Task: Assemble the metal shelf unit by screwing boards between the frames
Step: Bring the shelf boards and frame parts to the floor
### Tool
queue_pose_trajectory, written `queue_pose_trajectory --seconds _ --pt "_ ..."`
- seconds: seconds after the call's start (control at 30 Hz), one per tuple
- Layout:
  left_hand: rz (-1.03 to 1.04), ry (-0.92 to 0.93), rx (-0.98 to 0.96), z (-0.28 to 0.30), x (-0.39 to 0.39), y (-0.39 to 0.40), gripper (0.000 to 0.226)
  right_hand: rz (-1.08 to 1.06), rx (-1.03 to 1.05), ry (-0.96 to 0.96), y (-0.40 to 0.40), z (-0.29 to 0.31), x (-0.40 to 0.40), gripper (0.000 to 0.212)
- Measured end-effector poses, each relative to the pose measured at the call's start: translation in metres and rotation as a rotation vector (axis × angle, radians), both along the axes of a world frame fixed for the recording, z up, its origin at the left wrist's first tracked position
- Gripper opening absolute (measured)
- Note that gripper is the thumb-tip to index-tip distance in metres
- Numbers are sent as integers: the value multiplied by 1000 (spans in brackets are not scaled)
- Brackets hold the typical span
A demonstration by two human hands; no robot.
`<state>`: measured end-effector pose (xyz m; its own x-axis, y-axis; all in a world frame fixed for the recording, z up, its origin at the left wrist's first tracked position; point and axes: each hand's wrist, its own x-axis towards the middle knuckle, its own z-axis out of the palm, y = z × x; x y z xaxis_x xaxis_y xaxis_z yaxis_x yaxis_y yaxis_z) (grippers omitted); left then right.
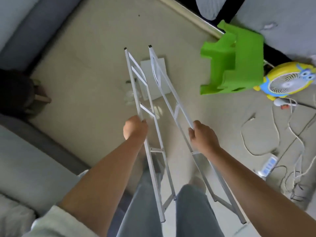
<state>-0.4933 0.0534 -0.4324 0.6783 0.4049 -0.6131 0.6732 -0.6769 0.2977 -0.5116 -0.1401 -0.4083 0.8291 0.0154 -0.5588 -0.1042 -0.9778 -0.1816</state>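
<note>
- Two white metal ladder-like frames are held off the floor in the middle of the picture, running from the lower centre up toward the upper centre, with dark end caps at their far tips.
- The left frame [145, 106] is gripped by the left hand [135, 128], fingers curled round one of its rails just below a cross-rung.
- The right frame [172, 100] is pinched and wrapped by the right hand [202, 135] on its outer rail; the two hands are held apart, one frame in each.
- A white board [159, 65] lies flat on the floor [85, 48] beyond the frames, partly seen through them; no board is yet fitted between the frames, so the assembly is judged to be at its start.
- Something small and clear lies on the floor left of the board; whether it holds screws cannot be told.
- The step in hand is judged to be bringing the frames to the work spot. It is best done with the frames kept parallel, rungs matched level for level, and the gap set to the board's width.
- The far tips should be lowered gently, clear of the green stool [234, 60] at upper right and the cables [256, 139] and power strip [270, 165] at right.
</note>
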Motion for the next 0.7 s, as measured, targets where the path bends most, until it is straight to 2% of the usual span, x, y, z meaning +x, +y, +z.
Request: queue_pose_trajectory --seconds 0.1,0.23,0.37,0.53,0.7 --pt "-5 -19 19 -4 51 29 37 -46 58 14 27 -8 44 20" --pt "-15 -74 34 -14 128 50 39 -151 172 20 44 -19 103 44" --pt "-45 -94 12 -35 201 55 41 -188 216 -6 50 -36 168 33" --pt "-13 4 -129 -84 271 44 39 -130 222 -2 55 -74 244 30" --pt "239 159 -365 -158 316 45 30 -229 295 40 69 -144 295 21"
